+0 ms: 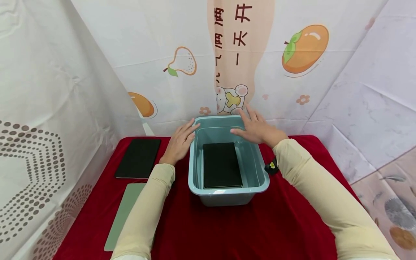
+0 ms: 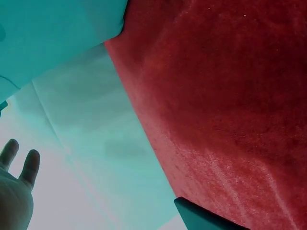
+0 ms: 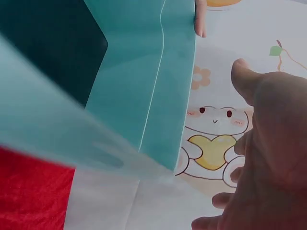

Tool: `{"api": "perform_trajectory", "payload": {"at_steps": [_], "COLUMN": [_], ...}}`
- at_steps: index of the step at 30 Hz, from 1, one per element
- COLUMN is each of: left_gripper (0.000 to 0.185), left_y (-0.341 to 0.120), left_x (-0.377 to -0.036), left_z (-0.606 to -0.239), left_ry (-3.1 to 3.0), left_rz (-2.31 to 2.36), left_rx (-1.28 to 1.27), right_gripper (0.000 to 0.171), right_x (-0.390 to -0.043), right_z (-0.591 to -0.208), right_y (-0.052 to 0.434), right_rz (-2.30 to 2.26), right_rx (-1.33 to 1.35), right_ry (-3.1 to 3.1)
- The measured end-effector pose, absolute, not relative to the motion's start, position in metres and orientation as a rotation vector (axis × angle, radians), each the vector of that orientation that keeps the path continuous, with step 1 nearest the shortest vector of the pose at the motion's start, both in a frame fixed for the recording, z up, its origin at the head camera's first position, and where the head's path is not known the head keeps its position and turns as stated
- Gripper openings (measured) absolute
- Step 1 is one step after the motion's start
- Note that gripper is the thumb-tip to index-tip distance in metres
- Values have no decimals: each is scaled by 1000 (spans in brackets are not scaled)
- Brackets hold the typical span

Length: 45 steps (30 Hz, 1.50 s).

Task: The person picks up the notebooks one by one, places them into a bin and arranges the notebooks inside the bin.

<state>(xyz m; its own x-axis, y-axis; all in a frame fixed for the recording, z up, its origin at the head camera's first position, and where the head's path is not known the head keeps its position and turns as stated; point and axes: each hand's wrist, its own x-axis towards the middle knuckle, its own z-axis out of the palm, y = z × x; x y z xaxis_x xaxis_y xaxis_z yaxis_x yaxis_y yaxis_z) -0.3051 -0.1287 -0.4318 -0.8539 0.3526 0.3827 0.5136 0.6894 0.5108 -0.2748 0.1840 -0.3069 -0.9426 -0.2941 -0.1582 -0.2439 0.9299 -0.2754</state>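
A blue-grey plastic bin stands upright on the red cloth, and a black hardcover notebook lies flat inside it. My left hand is at the bin's far left corner, its extended fingertips right at the rim. Over the far right corner my right hand has its thumb and fingers spread, with nothing between them. In the right wrist view that hand shows beside the bin's wall. Only part of the left hand appears in the left wrist view.
Left of the bin, a second black notebook lies on the red cloth. Nearer, a sage-green flat notebook is partly covered by my left sleeve. A white printed curtain hangs close behind the table.
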Motion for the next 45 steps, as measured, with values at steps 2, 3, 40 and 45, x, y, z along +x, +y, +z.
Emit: {"api": "perform_trajectory", "payload": {"at_steps": [2,3,40,45], "left_gripper": [48,48,53,56], "left_y": [-129,-129,-152,-154], "left_x": [-305,-306,-298,-296], "left_z": [-432,-433,-412,-411], "left_ry": [-2638,-2634,-2664,-2718], "left_rz": [-898,-889,-519,-483], "left_rx": [-699,-701,-544,-483], "right_gripper": [97,97,89,86], "right_x": [-273,-273,-258,-260], "right_z": [-308,-309,-363,-382], "right_y": [188,190,249,255], "right_rz": [-384,-385,-740,-938], "right_rx": [-390,-383,-601,-616], "right_ry": [2870,2860,2737,2723]}}
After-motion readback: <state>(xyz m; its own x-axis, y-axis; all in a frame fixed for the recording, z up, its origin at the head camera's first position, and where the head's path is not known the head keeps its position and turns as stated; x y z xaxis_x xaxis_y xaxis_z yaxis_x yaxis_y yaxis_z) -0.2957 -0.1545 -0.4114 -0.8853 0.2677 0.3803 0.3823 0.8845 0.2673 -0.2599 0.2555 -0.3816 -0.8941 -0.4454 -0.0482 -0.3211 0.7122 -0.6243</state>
